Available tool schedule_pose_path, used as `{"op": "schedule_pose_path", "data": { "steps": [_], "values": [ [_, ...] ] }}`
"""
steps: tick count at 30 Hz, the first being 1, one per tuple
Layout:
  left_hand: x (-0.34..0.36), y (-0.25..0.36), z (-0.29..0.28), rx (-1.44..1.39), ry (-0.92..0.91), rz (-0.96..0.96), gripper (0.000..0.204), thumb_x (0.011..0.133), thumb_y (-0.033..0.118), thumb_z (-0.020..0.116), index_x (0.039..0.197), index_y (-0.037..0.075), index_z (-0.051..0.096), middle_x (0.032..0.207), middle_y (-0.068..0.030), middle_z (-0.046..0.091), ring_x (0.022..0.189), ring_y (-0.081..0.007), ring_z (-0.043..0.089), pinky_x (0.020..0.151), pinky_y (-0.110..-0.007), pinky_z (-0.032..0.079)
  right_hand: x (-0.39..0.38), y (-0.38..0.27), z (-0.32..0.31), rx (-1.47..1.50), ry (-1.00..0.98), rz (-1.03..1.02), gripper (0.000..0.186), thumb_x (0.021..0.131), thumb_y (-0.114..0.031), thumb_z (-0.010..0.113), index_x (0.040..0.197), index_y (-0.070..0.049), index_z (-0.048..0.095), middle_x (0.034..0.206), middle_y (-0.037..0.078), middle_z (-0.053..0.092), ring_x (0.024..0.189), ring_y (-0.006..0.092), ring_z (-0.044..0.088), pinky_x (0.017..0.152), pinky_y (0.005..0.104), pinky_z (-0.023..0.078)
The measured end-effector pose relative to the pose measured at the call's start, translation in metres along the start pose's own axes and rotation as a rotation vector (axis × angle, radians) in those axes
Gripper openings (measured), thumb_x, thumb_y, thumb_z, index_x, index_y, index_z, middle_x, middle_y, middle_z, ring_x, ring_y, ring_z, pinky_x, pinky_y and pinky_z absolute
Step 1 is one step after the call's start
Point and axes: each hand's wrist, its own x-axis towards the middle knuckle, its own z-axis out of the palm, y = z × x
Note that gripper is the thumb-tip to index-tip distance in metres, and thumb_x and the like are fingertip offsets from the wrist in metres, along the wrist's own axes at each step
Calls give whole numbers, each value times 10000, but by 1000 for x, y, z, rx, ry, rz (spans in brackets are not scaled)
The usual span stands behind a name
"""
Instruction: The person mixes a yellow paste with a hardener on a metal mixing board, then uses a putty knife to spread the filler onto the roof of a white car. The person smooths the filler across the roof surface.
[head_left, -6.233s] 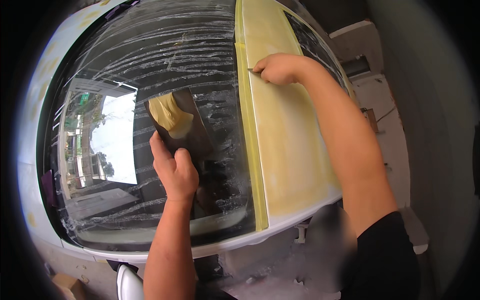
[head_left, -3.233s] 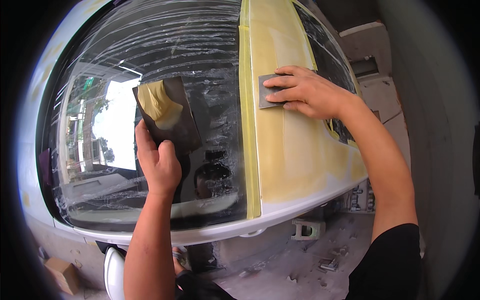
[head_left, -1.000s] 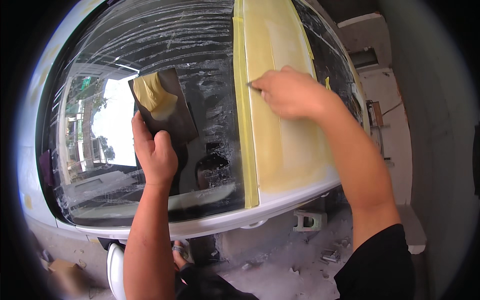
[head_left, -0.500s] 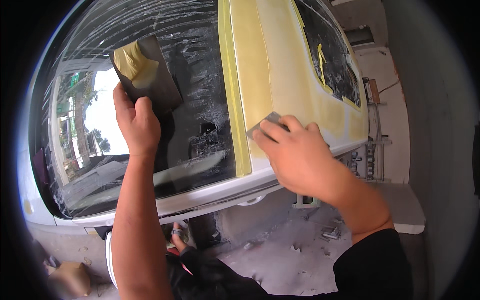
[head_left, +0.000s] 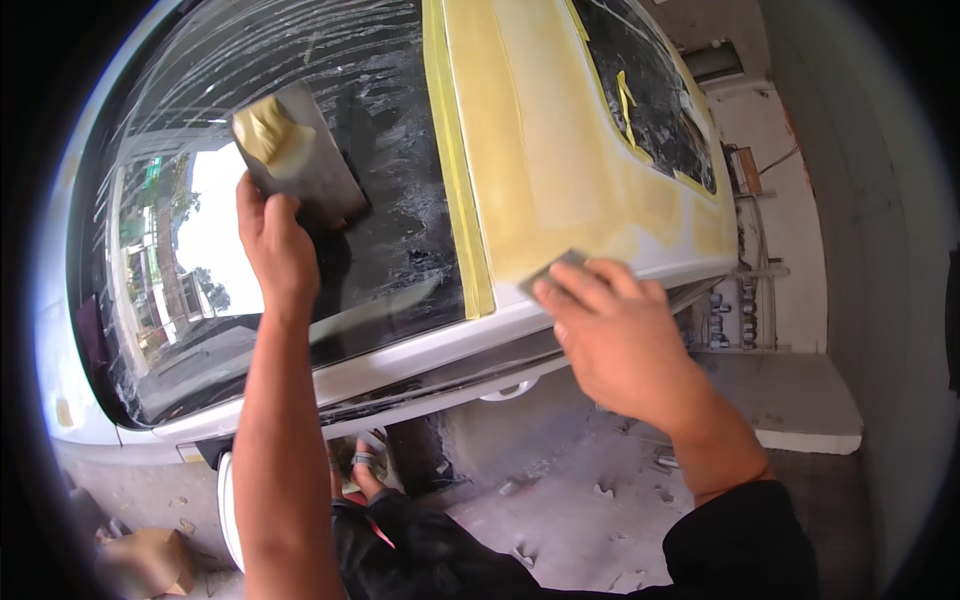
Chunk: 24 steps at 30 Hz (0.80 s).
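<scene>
Spreader (head_left: 549,272), small, flat and grey, sits at the fingertips of my right hand (head_left: 625,340), toward 10 o'clock from its knuckles. My fingers press across its face and grip it; where the thumb lies I cannot tell. Its bare edge slants from 8 to 2 o'clock, but with so much covered I can't make out its long axis. It is at the lower end of the yellow-coated panel (head_left: 560,150), near the white body edge (head_left: 440,348), with the foot of the yellow tape strip (head_left: 455,180) just beside it at 9 o'clock.

My left hand (head_left: 275,245) grips a dark board (head_left: 325,185), thumb on the near face and fingers at the left edge. The board lies at 1 o'clock from that hand, in front of the streaked black glass (head_left: 390,130), and at 10 o'clock from the tool in my other hand. Its long axis runs from 11 to 5 o'clock, with yellow putty (head_left: 268,138) heaped at the 11 o'clock end.
</scene>
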Motion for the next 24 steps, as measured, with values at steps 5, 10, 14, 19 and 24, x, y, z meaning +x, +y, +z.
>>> {"op": "schedule_pose_path", "data": {
  "steps": [5,10,14,19,24],
  "values": [
    [-104,29,30,-129,63,-262,577,791,74,411,1353,-55,435,1215,-142,545,1083,-201,500,990,-296,382,12,-10,-1,767,473,-284,374,917,-144,647,1267,-16,623,1366,159,560,1233,349,530,1011,452,443],
    [-150,68,48,-490,7,-330,626,770,38,391,1391,-45,393,1286,-126,527,1162,-204,486,1054,-305,343,11,-26,28,906,492,-365,352,938,-159,637,1259,-15,629,1368,199,547,1240,372,528,1039,444,431],
    [-132,68,24,-364,70,-47,635,770,36,389,1397,-61,380,1333,-143,493,1233,-215,465,1098,-326,313,16,-1,28,832,268,-118,381,986,-165,575,1332,-7,553,1368,175,553,1240,278,540,1046,404,436],
    [-105,24,-19,-193,203,-66,589,760,30,388,1341,-56,432,1266,-141,524,1159,-219,497,1057,-335,356,61,55,8,1647,141,293,435,975,-125,587,1370,28,490,1232,114,615,1019,165,625,882,349,560],
    [-107,-7,-37,3,187,98,582,762,24,397,1338,-51,437,1253,-135,527,1155,-217,496,1049,-327,353,83,60,5,1205,79,299,452,918,-26,590,1355,46,495,1204,114,647,1014,159,636,894,305,521]
  ]
}}
